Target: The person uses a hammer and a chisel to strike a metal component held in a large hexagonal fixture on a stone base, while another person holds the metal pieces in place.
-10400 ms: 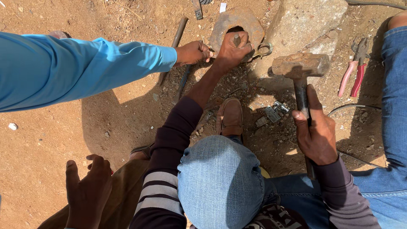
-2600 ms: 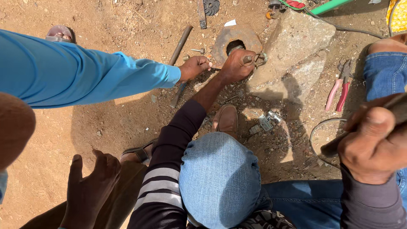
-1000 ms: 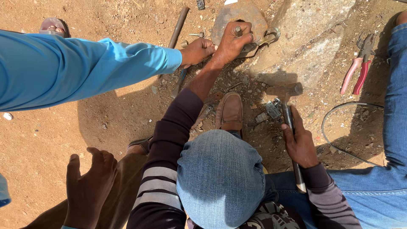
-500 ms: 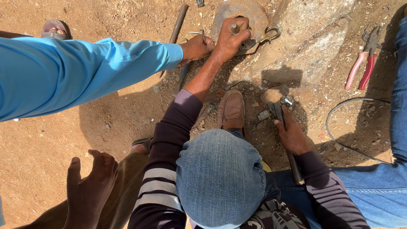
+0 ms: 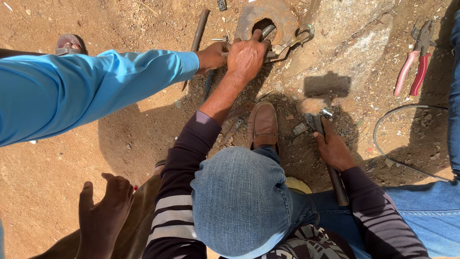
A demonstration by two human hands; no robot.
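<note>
My left hand reaches forward and grips a short metal rod that pokes into the hole of a rusty round plate on the dirt. A metal wrench lies against the plate's right edge. My right hand is shut on the handle of a hammer; its head rests low on the ground beside my brown shoe. A co-worker's hand, in a bright blue sleeve, holds a thin metal piece right next to my left hand.
A big grey rock sits right of the plate. Red-handled pliers lie at the far right, with a cable loop below them. A long metal bar lies on the dirt. Another person's hand rests at the lower left.
My right hand swung the hammer down from a raised position and now holds its head low on the ground by my shoe. My left hand stays on the rod at the plate.
</note>
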